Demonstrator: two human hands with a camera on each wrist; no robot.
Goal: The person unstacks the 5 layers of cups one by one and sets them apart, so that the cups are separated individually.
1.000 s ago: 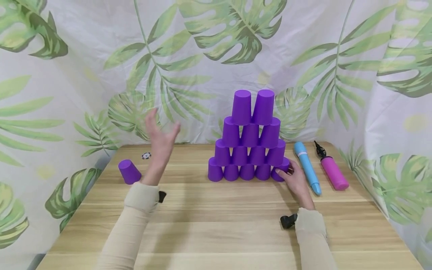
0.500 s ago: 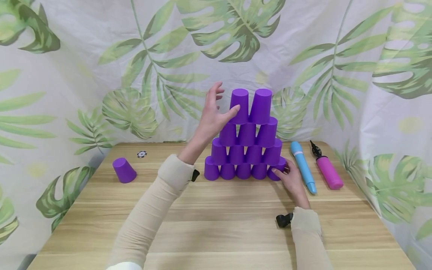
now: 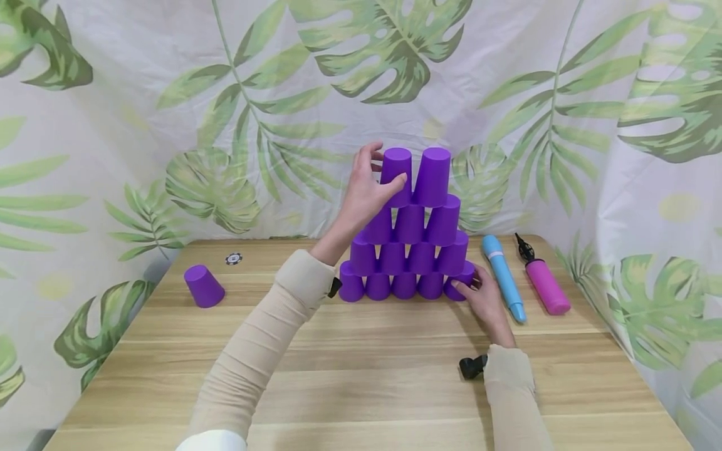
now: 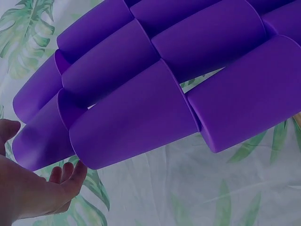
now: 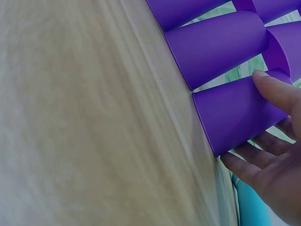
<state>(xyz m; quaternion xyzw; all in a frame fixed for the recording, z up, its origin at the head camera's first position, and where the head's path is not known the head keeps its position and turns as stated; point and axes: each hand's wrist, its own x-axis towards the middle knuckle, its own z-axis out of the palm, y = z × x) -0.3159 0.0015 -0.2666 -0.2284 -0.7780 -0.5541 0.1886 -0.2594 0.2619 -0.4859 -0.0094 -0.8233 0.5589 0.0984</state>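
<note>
Upside-down purple cups stand stacked in a tapering wall, with two cups on the top row. My left hand is around the left top cup, its thumb across the front and its fingers at the left side. In the left wrist view that cup lies between the thumb and the loosely bent fingertips, right at its surface. My right hand holds the bottom row's right-end cup, thumb on the near side and fingers on the far side; that cup stands on the table.
A lone purple cup stands upside down at the left, with a poker chip behind it. Right of the stack lie a light blue pen-shaped thing and a pink hand pump. The wooden table meets a leaf-print cloth.
My left hand has swung right from open air to the left top cup, and its fingers have drawn in closer around it. My right hand stays on the end cup.
</note>
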